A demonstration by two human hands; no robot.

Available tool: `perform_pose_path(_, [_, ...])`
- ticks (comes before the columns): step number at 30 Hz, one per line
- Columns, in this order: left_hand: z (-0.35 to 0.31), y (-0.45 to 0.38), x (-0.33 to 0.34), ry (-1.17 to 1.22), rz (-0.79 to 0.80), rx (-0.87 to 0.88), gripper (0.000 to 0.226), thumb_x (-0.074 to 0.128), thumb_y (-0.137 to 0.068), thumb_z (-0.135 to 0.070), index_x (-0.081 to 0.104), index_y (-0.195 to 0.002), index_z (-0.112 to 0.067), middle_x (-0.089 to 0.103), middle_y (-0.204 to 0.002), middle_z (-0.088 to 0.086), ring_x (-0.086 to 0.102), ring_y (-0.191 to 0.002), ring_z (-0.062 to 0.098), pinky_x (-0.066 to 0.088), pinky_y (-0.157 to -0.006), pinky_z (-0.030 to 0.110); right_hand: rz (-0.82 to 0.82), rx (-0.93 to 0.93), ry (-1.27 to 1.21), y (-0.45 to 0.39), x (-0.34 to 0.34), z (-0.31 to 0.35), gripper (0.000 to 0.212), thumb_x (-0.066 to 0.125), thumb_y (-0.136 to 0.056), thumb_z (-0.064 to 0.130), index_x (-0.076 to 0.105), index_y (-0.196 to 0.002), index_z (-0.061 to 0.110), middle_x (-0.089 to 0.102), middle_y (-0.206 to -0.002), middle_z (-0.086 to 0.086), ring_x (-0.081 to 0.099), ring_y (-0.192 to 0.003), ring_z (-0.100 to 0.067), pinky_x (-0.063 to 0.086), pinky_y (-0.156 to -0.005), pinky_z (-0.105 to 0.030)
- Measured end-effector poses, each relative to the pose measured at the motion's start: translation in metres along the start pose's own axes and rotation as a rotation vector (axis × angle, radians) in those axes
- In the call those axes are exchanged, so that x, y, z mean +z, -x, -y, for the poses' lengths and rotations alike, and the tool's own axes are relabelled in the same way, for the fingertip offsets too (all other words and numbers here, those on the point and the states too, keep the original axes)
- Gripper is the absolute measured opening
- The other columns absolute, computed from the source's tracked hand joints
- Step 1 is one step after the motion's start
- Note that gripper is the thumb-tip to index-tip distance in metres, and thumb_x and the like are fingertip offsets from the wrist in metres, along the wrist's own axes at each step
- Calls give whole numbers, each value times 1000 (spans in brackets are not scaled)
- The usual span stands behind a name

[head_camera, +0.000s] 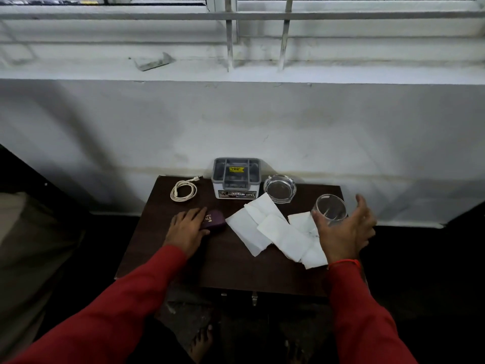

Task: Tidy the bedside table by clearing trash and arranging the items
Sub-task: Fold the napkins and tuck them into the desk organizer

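Observation:
A small dark wooden bedside table (223, 264) stands against a white wall. My left hand (187, 227) lies flat on a purple case (216, 219) at the table's left middle. My right hand (346, 229) wraps around a clear drinking glass (330, 208) near the right edge, thumb in front and fingers spread behind it. Several white paper tissues (273, 232) lie unfolded across the middle and right of the table. At the back are a coiled white cable (183, 190), a grey organiser box (236, 177) and a glass ashtray (280, 188).
A white window ledge (236, 72) with metal bars runs above the wall. A loose metal piece (153, 63) lies on the ledge. The edge of a bed (31, 232) is at the left. My bare feet (202, 340) stand on the dark floor below the table.

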State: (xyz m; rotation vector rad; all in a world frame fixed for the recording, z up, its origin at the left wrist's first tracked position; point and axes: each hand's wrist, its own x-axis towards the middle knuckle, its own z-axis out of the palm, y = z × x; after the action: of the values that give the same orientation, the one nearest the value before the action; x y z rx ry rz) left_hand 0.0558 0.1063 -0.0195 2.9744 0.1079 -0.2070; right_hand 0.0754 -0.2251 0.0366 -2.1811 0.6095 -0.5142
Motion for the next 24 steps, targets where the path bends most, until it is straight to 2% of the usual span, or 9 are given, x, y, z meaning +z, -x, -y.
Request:
perform_pose_path(4, [-15, 1, -1, 5, -48, 42, 71, 61, -93, -34, 33, -157, -19, 37, -158, 8, 32, -144, 33, 18, -121, 51, 92, 7, 27, -4, 8, -6, 90, 83, -71, 39, 35, -146, 25, 35, -151, -11, 36, -132, -42, 34, -105, -56])
perform_pose_path(7, [-49, 4, 4, 76, -150, 212, 60, 64, -90, -28, 50, -147, -16, 48, -149, 14, 41, -135, 41, 27, -117, 52, 106, -41, 0, -7, 12, -9, 79, 80, -75, 35, 43, -142, 19, 46, -145, -13, 41, -130, -39, 34, -108, -50])
perform_pose_path(9, [-79, 2, 12, 107, -138, 327, 54, 62, -91, -31, 55, -143, -19, 50, -148, 14, 43, -133, 43, 31, -114, 50, 82, -63, -47, -9, 14, -9, 74, 81, -74, 31, 47, -138, 15, 51, -141, -13, 43, -131, -33, 33, -112, -50])
perform_pose_path(12, [-129, -6, 25, 75, 7, 427, 57, 50, -96, -48, 43, -150, -34, 31, -162, 10, 26, -146, 40, 20, -120, 52, 34, -23, -133, -11, 15, -6, 78, 81, -74, 30, 44, -141, 15, 52, -141, -9, 43, -132, -29, 35, -112, -49])
perform_pose_path(16, [-177, -14, 42, -29, 189, 413, 68, 34, -94, -71, 12, -155, -53, -7, -170, 5, -5, -154, 41, 0, -118, 69, -21, -62, -191, -21, 18, -3, 80, 81, -75, 31, 42, -143, 16, 53, -141, -7, 43, -130, -30, 35, -111, -43])
perform_pose_path(19, [-187, -12, 46, -114, 236, 406, 72, 30, -91, -76, 8, -155, -53, -11, -170, 6, -11, -153, 44, -3, -114, 74, -12, -65, -188, -32, 24, -2, 81, 80, -75, 31, 41, -144, 14, 53, -142, -7, 43, -131, -31, 35, -111, -45])
perform_pose_path(24, [-172, 11, 47, -87, 267, 466, 70, 32, -92, -75, 16, -155, -49, -6, -171, 6, -8, -154, 41, -2, -115, 73, 35, -44, -167, -40, 37, -5, 85, 81, -74, 31, 39, -146, 15, 52, -143, -8, 41, -128, -35, 33, -106, -36])
